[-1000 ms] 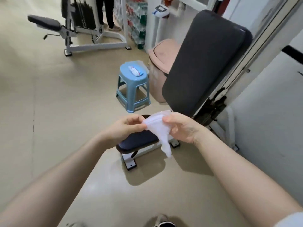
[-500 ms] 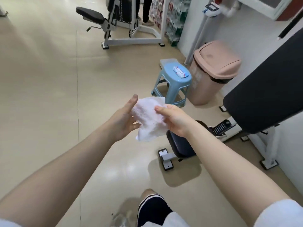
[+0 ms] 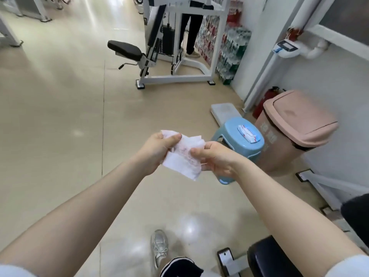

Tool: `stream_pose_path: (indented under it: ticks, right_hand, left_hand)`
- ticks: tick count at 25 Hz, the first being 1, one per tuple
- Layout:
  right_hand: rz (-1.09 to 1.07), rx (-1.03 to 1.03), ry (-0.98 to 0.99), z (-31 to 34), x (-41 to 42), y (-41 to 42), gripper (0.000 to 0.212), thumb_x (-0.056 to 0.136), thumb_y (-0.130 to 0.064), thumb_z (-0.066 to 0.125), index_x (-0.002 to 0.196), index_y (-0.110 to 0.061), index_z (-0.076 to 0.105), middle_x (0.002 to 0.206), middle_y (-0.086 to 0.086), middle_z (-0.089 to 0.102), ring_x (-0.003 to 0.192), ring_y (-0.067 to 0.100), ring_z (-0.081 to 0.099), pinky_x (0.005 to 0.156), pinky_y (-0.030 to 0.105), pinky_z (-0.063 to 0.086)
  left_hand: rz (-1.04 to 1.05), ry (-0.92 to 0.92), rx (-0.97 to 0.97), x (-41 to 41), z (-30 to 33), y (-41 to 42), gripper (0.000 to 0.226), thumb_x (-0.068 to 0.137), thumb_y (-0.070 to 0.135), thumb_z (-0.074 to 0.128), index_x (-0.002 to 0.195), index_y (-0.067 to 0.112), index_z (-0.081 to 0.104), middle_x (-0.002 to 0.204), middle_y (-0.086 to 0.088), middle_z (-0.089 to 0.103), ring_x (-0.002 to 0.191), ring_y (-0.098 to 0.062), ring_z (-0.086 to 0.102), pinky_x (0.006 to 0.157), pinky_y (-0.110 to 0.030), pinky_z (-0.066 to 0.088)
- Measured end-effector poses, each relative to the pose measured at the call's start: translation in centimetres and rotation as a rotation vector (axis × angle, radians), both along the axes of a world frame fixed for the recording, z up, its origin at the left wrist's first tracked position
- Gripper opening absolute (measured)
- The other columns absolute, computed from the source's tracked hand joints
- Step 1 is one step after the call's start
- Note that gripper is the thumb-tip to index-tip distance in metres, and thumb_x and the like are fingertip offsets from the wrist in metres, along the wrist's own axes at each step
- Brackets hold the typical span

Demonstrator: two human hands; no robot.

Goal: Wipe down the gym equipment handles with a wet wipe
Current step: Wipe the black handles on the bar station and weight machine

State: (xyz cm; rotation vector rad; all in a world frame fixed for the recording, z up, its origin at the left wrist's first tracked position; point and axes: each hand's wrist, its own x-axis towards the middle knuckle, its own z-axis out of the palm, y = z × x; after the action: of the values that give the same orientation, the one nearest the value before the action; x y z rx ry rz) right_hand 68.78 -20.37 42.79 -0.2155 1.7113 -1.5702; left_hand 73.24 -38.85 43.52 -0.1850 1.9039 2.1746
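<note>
A white wet wipe [image 3: 184, 156], crumpled and partly spread, hangs between both hands in the middle of the view. My left hand [image 3: 159, 149] pinches its upper left corner. My right hand [image 3: 214, 157] pinches its right edge with thumb and fingers. A wet wipe pack [image 3: 248, 133] lies on top of a blue plastic stool [image 3: 233, 144] just behind my right hand. A white weight machine [image 3: 179, 54] with a black padded seat [image 3: 124, 49] stands ahead on the floor; its handles are not visible. A black bench pad [image 3: 267, 258] shows at the lower right.
A pink swing-lid bin [image 3: 295, 126] stands right of the stool by the white wall. A floor scale [image 3: 224, 112] lies behind the stool. A person's legs [image 3: 190, 29] stand behind the machine beside stacked bottled water [image 3: 231, 48]. My shoe [image 3: 159, 246] is on the beige floor.
The view has swung left and forward, away from the black bench toward the stool and far machine. Both hands have pulled the wipe wider open between them.
</note>
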Motion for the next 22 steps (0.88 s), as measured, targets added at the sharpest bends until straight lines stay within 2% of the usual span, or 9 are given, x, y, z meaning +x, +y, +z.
stream_pose_path:
  ticks: [2,5,8,10,13,15,17,19,22]
  right_hand:
    - [0.001,0.02,0.039,1.2,-5.8,-2.8,0.019,0.088,-0.014,0.059,0.105,-0.006,0.064,0.09,0.002,0.071,0.08,0.014,0.068,0.07,0.027,0.055]
    - [-0.05,-0.034,0.072,2.5,-14.6,-7.7,0.034,0.085,-0.019,0.059,0.117,-0.009,0.058,0.108,0.009,0.066,0.095,0.023,0.064,0.081,0.036,0.051]
    - [-0.083,-0.081,0.099,2.9,-22.6,-13.1,0.017,0.092,-0.016,0.052,0.102,-0.02,0.065,0.095,-0.001,0.07,0.084,0.016,0.066,0.071,0.027,0.052]
    - [-0.115,-0.086,0.094,2.7,-27.3,-16.7,0.036,0.095,-0.005,0.043,0.086,-0.024,0.072,0.085,-0.002,0.07,0.076,0.012,0.065,0.066,0.022,0.051]
    - [-0.136,-0.08,0.147,1.5,-36.6,-24.5,0.058,0.089,0.014,0.034,0.07,-0.021,0.076,0.073,-0.003,0.072,0.069,0.008,0.066,0.061,0.018,0.051]
    - [-0.118,-0.06,0.224,2.0,-42.8,-30.3,0.064,0.085,0.02,0.032,0.062,-0.022,0.075,0.068,-0.008,0.071,0.067,0.006,0.065,0.062,0.017,0.049]
    - [-0.054,-0.01,0.346,3.6,-48.6,-35.4,0.058,0.078,0.018,0.036,0.057,-0.022,0.072,0.067,-0.012,0.067,0.068,0.006,0.061,0.067,0.016,0.045]
    - [-0.034,0.053,0.487,5.3,-54.4,-39.7,0.043,0.071,0.008,0.041,0.058,-0.02,0.071,0.068,-0.011,0.065,0.071,0.007,0.057,0.072,0.015,0.041]
    - [-0.189,0.045,0.442,6.6,-63.1,-45.3,0.03,0.077,-0.012,0.043,0.06,-0.012,0.068,0.068,-0.005,0.063,0.071,0.014,0.053,0.068,0.018,0.041]
  left_hand:
    - [-0.015,-0.005,-0.026,-5.8,1.4,-3.2,0.023,0.095,0.023,0.046,0.077,0.017,0.059,0.063,0.006,0.064,0.059,-0.012,0.059,0.051,-0.019,0.043]
    - [-0.146,-0.025,0.024,-13.8,2.2,-8.7,0.016,0.091,0.027,0.055,0.104,0.022,0.063,0.091,0.004,0.072,0.081,-0.014,0.068,0.07,-0.024,0.054]
    - [-0.21,0.002,0.017,-22.0,1.2,-14.7,0.034,0.087,0.015,0.059,0.12,0.022,0.055,0.112,-0.002,0.069,0.103,-0.019,0.066,0.083,-0.034,0.055]
    - [-0.184,0.034,0.02,-27.0,0.6,-18.6,0.036,0.087,0.011,0.059,0.121,0.022,0.054,0.113,-0.002,0.068,0.103,-0.019,0.066,0.08,-0.034,0.055]
    - [-0.156,0.108,0.037,-36.5,-0.1,-26.6,0.026,0.088,0.004,0.055,0.104,0.022,0.064,0.095,0.005,0.071,0.087,-0.012,0.067,0.073,-0.027,0.054]
    - [-0.162,0.109,-0.068,-43.1,0.6,-33.0,0.044,0.087,-0.011,0.045,0.074,0.022,0.071,0.075,0.006,0.069,0.073,-0.01,0.064,0.067,-0.022,0.052]
    - [-0.198,0.121,-0.205,-49.4,2.1,-39.0,0.056,0.081,-0.019,0.035,0.06,0.018,0.071,0.07,0.003,0.069,0.07,-0.012,0.062,0.065,-0.018,0.051]
    - [-0.218,0.158,-0.268,-55.7,3.6,-44.0,0.057,0.081,-0.018,0.033,0.059,0.019,0.071,0.071,0.005,0.07,0.072,-0.011,0.063,0.068,-0.017,0.051]
    - [-0.186,0.148,-0.339,-64.4,4.9,-49.0,0.05,0.083,-0.013,0.034,0.067,0.017,0.071,0.075,0.006,0.069,0.07,-0.005,0.064,0.071,-0.016,0.051]
